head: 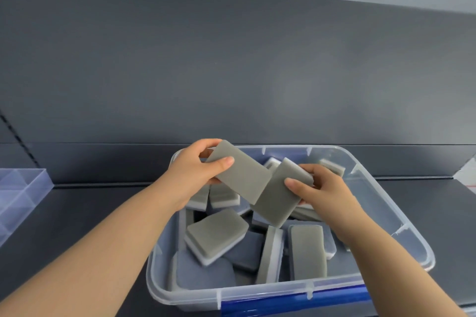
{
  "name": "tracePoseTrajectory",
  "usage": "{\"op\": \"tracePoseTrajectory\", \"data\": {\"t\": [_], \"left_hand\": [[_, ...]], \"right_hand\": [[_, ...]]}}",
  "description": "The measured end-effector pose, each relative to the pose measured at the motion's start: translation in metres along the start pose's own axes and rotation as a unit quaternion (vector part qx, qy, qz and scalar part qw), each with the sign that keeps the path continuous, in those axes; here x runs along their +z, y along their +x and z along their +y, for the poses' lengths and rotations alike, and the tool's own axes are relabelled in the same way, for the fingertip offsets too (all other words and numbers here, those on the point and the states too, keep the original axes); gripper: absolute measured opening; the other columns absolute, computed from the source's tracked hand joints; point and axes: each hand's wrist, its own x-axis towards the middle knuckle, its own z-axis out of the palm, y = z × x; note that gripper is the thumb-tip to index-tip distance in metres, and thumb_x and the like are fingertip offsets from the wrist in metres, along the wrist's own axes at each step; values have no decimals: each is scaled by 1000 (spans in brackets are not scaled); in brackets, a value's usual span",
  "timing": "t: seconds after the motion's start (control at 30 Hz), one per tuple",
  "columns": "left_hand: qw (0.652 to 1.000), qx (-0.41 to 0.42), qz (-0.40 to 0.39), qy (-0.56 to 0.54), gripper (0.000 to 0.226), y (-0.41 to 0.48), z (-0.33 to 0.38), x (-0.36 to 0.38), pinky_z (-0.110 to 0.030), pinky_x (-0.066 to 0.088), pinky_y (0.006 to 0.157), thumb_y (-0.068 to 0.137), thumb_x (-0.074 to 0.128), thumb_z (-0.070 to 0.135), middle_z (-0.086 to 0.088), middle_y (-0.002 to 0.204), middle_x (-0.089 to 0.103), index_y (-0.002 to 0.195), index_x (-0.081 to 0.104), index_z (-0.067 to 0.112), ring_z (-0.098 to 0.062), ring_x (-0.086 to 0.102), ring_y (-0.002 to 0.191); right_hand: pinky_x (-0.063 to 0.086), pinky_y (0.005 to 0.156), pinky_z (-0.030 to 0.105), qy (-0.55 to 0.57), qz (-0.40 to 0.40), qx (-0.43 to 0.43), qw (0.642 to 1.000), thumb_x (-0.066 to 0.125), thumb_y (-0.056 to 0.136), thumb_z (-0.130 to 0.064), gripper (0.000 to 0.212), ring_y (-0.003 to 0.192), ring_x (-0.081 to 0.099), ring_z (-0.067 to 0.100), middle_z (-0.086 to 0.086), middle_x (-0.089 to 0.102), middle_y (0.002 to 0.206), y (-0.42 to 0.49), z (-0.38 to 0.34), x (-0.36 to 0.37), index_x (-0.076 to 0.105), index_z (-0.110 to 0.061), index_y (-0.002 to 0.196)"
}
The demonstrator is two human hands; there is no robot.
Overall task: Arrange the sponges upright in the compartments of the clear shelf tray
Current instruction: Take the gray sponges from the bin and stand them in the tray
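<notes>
The left grip point(195, 172) pinches one grey sponge point(244, 177), the right grip point(324, 190) a second sponge point(278, 201), overlapping above the clear bin point(257, 293) of loose sponges point(216, 234) at 6 o'clock; the clear shelf tray point(18, 193) sits at 9 o'clock.

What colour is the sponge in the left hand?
The sponge is dull grey, slightly greenish, clearest in the head view.

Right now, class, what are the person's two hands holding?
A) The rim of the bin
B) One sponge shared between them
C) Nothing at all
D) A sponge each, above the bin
D: the left hand grips one grey sponge and the right hand grips a second sponge, both above the clear bin.
</notes>
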Motion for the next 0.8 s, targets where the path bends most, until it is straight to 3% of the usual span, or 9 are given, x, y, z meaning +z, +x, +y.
{"op": "tracePoseTrajectory", "data": {"t": [0.17,0.37,0.53,0.67,0.8], "left_hand": [[994,12,-12,110,53,-4,-4,-7,-30,51,86,72,79,22,11,109,62,117,55,35,-7,61,98],[989,50,18,136,63,-26,1,3,-20,51,80,74,76,23,13,108,60,126,46,44,-3,62,86],[962,128,91,223,56,-58,17,11,-28,50,88,75,75,28,16,115,57,114,47,57,-1,60,95],[933,182,143,277,50,-89,34,17,-21,46,89,75,71,30,27,112,55,116,51,50,3,54,102],[887,229,202,348,43,-119,44,2,-16,44,82,76,66,39,26,110,53,118,55,42,0,55,97]], "right_hand": [[53,73,29,-5,38,-11,999,70,78,-28,29,86,66,17,-4,69,93,-4,8,3,60,-29,105],[44,52,7,-59,26,-13,998,70,79,-28,39,82,63,7,-5,66,94,-9,9,4,56,-23,115],[43,62,14,-141,15,-69,987,69,78,-34,39,82,57,1,-18,59,92,-17,-4,-9,53,-34,113],[40,60,11,-153,2,-103,983,69,78,-34,40,76,58,-1,-21,57,91,-23,-11,-9,50,-37,113],[38,58,8,-163,5,-140,977,69,77,-34,40,71,57,-5,-22,56,89,-33,-19,-1,48,-40,111]]}}
